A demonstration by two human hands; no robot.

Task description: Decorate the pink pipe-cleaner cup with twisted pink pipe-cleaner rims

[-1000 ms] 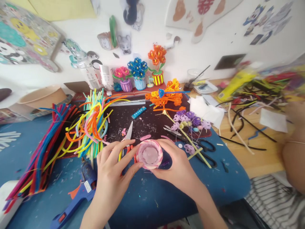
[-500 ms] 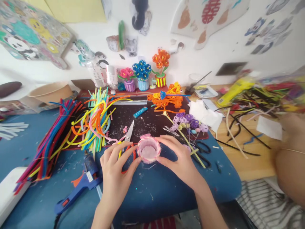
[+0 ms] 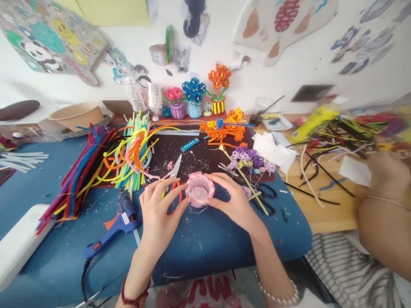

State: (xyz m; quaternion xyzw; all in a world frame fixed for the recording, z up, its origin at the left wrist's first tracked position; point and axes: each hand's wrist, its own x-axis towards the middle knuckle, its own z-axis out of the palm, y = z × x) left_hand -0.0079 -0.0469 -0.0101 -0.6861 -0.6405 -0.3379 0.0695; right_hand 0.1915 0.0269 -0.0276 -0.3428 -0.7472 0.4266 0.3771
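I hold a small pink cup (image 3: 200, 191) wrapped in pink pipe cleaner between both hands, low over the blue table (image 3: 205, 252). My left hand (image 3: 159, 216) pinches its left side with thumb and fingers. My right hand (image 3: 233, 201) grips its right side, fingers curled over the rim. The cup's open mouth faces me. Scissors with orange handles (image 3: 174, 176) lie just behind my left fingers. Purple pipe-cleaner flowers (image 3: 248, 160) on yellow stems lie to the right of the cup.
A heap of coloured pipe cleaners (image 3: 105, 162) lies at the left, with a blue glue gun (image 3: 112, 229) in front. Black scissors (image 3: 268, 196) rest right of my hand. Finished flower pots (image 3: 194, 102) stand by the wall. Another person's arm (image 3: 385, 218) reaches in at the right.
The view has pulled back and tilted down, so the cup and both hands appear smaller and higher. My grip on the cup is unchanged. The other person's arm has shifted slightly.
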